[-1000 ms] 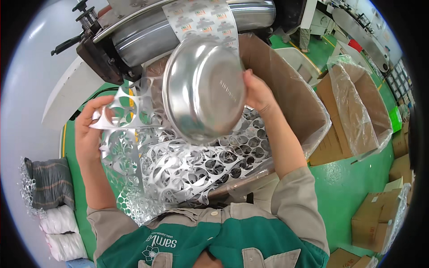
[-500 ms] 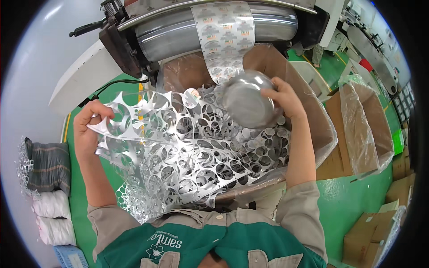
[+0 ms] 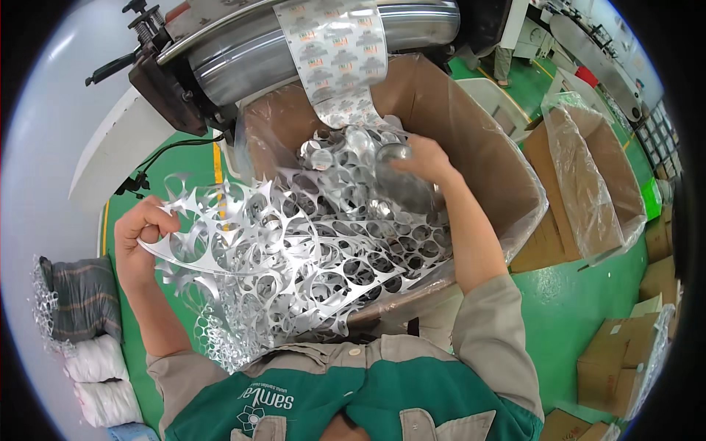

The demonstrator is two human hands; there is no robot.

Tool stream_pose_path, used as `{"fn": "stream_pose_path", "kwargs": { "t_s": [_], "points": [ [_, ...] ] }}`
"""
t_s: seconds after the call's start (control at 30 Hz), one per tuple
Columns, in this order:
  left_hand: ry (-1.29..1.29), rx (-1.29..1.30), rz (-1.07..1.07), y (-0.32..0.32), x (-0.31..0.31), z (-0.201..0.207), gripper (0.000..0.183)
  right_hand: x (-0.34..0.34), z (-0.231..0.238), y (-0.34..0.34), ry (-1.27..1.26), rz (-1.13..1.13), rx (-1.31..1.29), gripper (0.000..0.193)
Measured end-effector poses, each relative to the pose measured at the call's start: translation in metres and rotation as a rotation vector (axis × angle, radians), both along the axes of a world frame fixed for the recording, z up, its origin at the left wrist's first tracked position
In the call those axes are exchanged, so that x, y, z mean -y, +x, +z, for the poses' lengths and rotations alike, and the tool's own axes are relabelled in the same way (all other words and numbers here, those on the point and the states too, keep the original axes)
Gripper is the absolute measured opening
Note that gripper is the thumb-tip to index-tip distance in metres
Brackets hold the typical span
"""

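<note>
My left hand (image 3: 143, 239) pinches the edge of a punched-out silver foil web (image 3: 257, 250), full of round holes, which hangs in crumpled layers over the box's left and near side. In my right hand (image 3: 426, 162) is a round, shiny metal bowl (image 3: 406, 188), gripped by its rim and smeared by motion. The bowl is down inside a large plastic-lined cardboard box (image 3: 478, 132), against loose round foil lids (image 3: 360, 143). Some fingers of my right hand are hidden. A printed foil strip (image 3: 334, 48) runs down from a machine roller (image 3: 243, 70) into the box.
The machine's dark frame (image 3: 165, 95) borders the box at the far left. A second lined carton (image 3: 581, 184) stands to the right, with more cardboard boxes (image 3: 618, 353) beyond. Wrapped bundles (image 3: 81, 298) lie on the green floor at left.
My right hand and the bowl have dropped lower into the box among the lids, and the bowl has tilted. My left hand has shifted slightly down and left with the foil web.
</note>
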State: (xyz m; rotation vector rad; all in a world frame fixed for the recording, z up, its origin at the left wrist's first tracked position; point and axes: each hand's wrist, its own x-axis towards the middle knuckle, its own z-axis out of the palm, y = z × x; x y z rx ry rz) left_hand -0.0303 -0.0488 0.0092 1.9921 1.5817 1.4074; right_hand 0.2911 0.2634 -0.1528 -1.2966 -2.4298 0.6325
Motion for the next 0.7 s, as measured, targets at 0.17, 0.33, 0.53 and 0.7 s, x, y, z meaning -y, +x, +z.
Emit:
{"fn": "stream_pose_path", "kwargs": {
  "t_s": [0.17,0.33,0.53,0.7],
  "points": [
    [0.072,0.075,-0.014,0.008,0.0,0.011,0.034,0.011,0.072,0.007,-0.611,0.203,-1.14,0.026],
    [0.257,0.49,-0.354,-0.017,0.036,0.034,0.018,0.016,0.013,-0.015,-1.231,0.645,-1.127,0.062],
    [0.559,0.444,0.356,-0.075,0.134,0.052,0.033,-0.025,-0.072,0.002,-0.111,0.017,0.291,0.073],
    [-0.76,-0.405,1.134,-0.215,0.232,-0.019,0.044,-0.018,-0.05,0.008,-0.039,0.089,0.55,0.064]
  ]
}}
